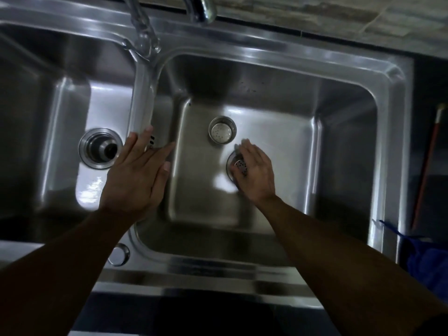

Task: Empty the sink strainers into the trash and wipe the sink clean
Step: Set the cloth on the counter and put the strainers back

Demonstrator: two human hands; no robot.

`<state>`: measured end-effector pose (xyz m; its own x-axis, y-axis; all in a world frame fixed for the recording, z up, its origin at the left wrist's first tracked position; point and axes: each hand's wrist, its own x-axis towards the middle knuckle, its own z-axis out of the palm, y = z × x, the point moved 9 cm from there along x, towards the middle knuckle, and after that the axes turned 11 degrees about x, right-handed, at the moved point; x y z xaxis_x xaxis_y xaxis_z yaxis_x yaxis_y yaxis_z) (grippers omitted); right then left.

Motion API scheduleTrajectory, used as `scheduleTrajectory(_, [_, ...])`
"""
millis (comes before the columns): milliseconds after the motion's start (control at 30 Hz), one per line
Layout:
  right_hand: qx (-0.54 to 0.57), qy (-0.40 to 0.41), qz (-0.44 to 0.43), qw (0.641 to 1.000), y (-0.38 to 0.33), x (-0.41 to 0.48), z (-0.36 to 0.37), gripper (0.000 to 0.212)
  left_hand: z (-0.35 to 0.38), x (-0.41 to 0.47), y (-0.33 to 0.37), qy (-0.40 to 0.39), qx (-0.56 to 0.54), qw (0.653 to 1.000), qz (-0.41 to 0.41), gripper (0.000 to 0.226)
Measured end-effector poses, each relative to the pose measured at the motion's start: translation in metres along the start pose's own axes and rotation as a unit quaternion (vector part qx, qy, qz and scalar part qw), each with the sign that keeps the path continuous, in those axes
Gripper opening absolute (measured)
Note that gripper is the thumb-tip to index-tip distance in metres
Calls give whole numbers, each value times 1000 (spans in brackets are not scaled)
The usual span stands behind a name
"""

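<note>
A steel double sink fills the head view. In the right basin (pixel 278 112) a loose cup-shaped strainer (pixel 222 130) stands upright on the floor. Just right of it, my right hand (pixel 254 170) curls around a second perforated strainer (pixel 240 166) that sits in the drain opening. My left hand (pixel 138 173) lies flat with fingers spread on the divider (pixel 143 98) between the basins. The left basin (pixel 48 105) shows its open drain (pixel 100 147) with no strainer in it.
Two faucet spouts (pixel 201 8) hang over the back rim. A blue cloth (pixel 426 258) lies on the counter at the right, beside a red-handled tool (pixel 429 166). A round steel cap (pixel 118 254) sits in the front rim.
</note>
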<state>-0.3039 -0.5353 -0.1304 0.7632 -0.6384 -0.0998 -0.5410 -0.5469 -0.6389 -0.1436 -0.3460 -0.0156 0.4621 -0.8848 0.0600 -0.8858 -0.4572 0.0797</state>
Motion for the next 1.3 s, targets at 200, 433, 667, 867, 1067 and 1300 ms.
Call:
scheduleTrajectory(200, [-4, -48, 3, 999, -44, 64, 15, 96, -3, 1, 0, -12, -16, 1000, -8, 51])
scheduleTrajectory(433, [17, -109, 57, 992, -45, 77, 28, 92, -12, 1, 1, 20, -37, 999, -1, 46])
scheduleTrajectory(667, [51, -73, 42, 995, -97, 23, -8, 93, -10, -4, -1, 7, -61, 998, -2, 49])
scheduleTrajectory(867, [35, -41, 29, 998, -153, -30, -44, 88, -27, -34, -20, -18, -131, 990, -54, 57])
scheduleTrajectory(1067, [56, 38, -81, 994, -230, -36, -50, 81, -56, -59, -95, -51, -89, 992, -71, 61])
scheduleTrajectory(1300, [61, -20, -196, 979, -333, 3, 4, 83, -92, -65, -213, -44, -20, 995, -84, 65])
